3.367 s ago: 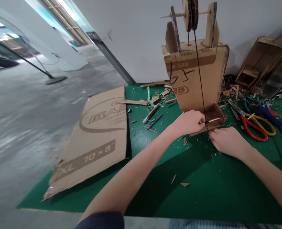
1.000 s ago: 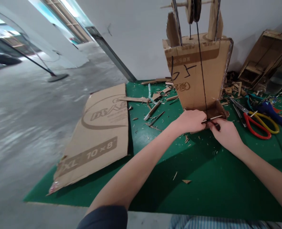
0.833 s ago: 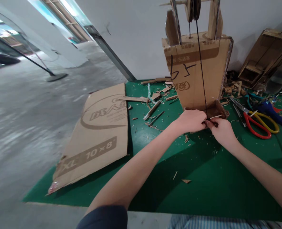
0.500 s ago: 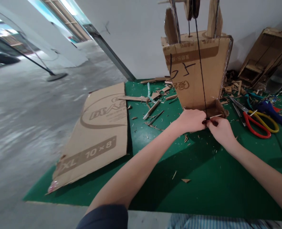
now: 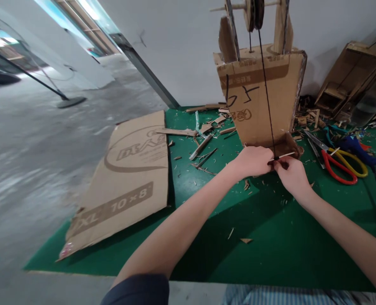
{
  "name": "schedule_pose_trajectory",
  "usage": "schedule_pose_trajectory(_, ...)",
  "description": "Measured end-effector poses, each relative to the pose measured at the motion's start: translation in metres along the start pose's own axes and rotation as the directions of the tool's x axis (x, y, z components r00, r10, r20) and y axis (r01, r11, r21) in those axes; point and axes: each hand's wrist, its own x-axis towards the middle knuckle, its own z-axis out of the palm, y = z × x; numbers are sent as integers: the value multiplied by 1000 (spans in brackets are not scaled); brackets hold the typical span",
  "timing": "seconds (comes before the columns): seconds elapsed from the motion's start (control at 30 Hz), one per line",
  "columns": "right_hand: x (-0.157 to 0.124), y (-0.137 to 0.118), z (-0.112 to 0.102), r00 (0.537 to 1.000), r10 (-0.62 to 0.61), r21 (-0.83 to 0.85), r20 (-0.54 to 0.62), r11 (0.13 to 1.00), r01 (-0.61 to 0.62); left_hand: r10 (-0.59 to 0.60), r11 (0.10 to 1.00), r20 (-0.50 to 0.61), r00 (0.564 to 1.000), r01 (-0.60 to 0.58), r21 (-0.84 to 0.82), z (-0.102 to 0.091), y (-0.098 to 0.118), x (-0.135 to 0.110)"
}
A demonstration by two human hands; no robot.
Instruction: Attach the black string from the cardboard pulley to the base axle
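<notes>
A tall cardboard well model (image 5: 260, 93), marked "65", stands on the green table. From the spool (image 5: 254, 15) on its top a dark string (image 5: 268, 91) runs down to a thin wooden stick (image 5: 286, 155), where dark turns of string wrap it. My left hand (image 5: 254, 161) is closed at the stick's left end, its fingertips partly hidden. Pinched just below the wrapped part, my right hand (image 5: 291, 173) touches the stick and string. Both hands are in front of the open cardboard tray (image 5: 291, 142) at the model's foot.
A large cardboard sheet (image 5: 121, 182) lies at the left, over the table edge. Scissors (image 5: 337, 163) with red and yellow handles and a blue glue gun (image 5: 357, 150) lie at the right. Cardboard scraps (image 5: 203, 146) litter the table. Another cardboard model (image 5: 349, 80) leans at the back right.
The view has shifted slightly. Both hands stay at the stick; its left end now shows past the dark wrapping, and the stick looks a little turned.
</notes>
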Motion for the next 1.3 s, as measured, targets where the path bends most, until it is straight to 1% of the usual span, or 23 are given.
schedule_pose_trajectory(0.13, 0, -1, -1, 1000, 5, -39, 4, 999, -5, -41, 999, -8, 999, 41, 17, 0, -2, 0)
schedule_pose_trajectory(0.23, 1, 0, -1, 1000, -5, -60, 8, 998, 5, -53, 998, -12, 999, 53, -20, -2, -2, -1)
schedule_pose_trajectory(0.33, 1, 2, -1, 1000, -18, -68, 21, 998, 20, -46, 994, -13, 999, 45, -101, -6, -3, -2)
schedule_pose_trajectory(0.5, 1, 3, 0, 999, -26, -92, 27, 995, 29, -16, 952, 0, 1000, 15, -304, -13, -12, -3)
schedule_pose_trajectory(0.67, 0, 3, 1, 999, -40, -90, 21, 995, 42, 13, 928, 8, 1000, -9, -372, -20, -18, -5)
schedule_pose_trajectory(0.77, -1, 3, 1, 999, -50, -93, 20, 994, 51, 9, 936, 11, 1000, -5, -352, -24, -14, -10)
schedule_pose_trajectory(0.9, -2, 2, 0, 998, -56, -93, 19, 994, 57, -128, 983, -58, 990, 118, -142, -27, -4, -17)
schedule_pose_trajectory(0.93, -2, 1, -1, 998, -52, -91, 22, 994, 54, -141, 986, -70, 987, 134, -100, -27, -2, -18)
schedule_pose_trajectory(0.97, -2, 1, -1, 999, -47, -89, 25, 995, 49, -136, 988, -70, 988, 130, -83, -27, -1, -18)
schedule_pose_trajectory(1.03, -3, 0, -2, 999, -42, -88, 31, 995, 45, -81, 989, -36, 996, 76, -130, -29, 0, -19)
schedule_pose_trajectory(1.1, -3, -1, -2, 998, -53, -96, 35, 994, 57, -20, 967, 38, 999, 29, -255, -34, 0, -19)
schedule_pose_trajectory(1.2, -4, -1, -2, 997, -66, -123, 31, 990, 69, 68, 894, 136, 988, 0, -447, -44, 0, -22)
schedule_pose_trajectory(1.3, -4, 0, -2, 998, -49, -122, 29, 991, 53, 182, 838, 128, 975, -86, -539, -54, -1, -27)
